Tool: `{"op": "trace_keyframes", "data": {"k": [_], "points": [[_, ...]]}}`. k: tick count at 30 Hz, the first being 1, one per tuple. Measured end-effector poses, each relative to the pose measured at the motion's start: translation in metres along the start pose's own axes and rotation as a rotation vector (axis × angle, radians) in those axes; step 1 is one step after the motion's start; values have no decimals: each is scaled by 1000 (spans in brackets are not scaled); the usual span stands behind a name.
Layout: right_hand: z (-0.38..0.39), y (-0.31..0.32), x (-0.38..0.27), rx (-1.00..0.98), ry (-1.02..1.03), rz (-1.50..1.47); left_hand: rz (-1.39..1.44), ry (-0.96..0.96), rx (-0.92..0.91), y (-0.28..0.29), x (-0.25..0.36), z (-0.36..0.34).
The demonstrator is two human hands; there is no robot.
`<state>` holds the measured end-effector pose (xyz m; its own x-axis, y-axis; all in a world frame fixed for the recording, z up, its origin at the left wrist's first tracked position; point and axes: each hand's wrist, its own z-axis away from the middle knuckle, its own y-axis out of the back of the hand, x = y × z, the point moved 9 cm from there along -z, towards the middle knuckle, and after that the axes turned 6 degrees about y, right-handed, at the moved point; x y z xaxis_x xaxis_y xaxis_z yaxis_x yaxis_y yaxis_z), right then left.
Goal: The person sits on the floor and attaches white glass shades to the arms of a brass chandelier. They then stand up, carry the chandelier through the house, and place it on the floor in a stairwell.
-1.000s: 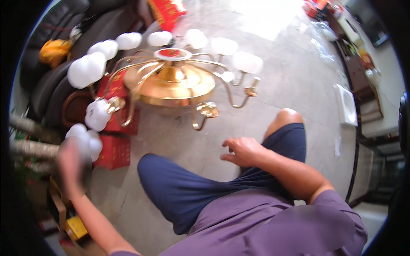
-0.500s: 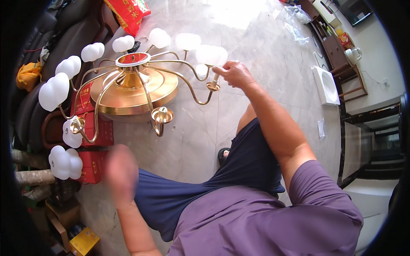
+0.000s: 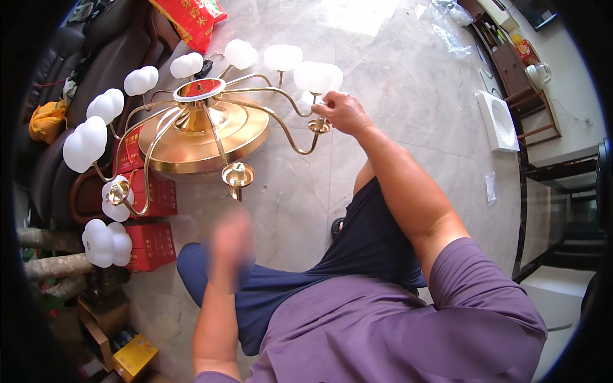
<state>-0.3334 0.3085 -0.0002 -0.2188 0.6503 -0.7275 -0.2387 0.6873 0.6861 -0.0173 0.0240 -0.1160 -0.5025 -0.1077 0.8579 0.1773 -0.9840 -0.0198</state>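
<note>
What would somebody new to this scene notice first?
Most likely the big gold chandelier left of centre, with puffy white shades on several of its arms. Next, the right hand at an unshaded socket on its right side. Then the bright red bag at the top edge.

the floor (image 3: 294, 210) is grey and shiny. on it lie a white block (image 3: 498, 121) with a round hollow, a small pale packet (image 3: 490, 188), some clear plastic (image 3: 452, 41) and a red box (image 3: 154, 246).

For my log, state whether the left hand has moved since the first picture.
Yes, the left hand moved from left of the lower red box to its right.
</note>
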Motion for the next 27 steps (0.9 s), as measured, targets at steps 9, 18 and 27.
{"op": "trace_keyframes", "data": {"k": [9, 18, 27], "points": [[4, -1, 3, -24, -25, -215, -46, 34, 28, 0, 7, 0], [10, 6, -6, 96, 41, 41, 72, 245, 77, -24, 39, 21], [8, -4, 12, 90, -67, -209, 43, 242, 71, -26, 41, 18]]}}
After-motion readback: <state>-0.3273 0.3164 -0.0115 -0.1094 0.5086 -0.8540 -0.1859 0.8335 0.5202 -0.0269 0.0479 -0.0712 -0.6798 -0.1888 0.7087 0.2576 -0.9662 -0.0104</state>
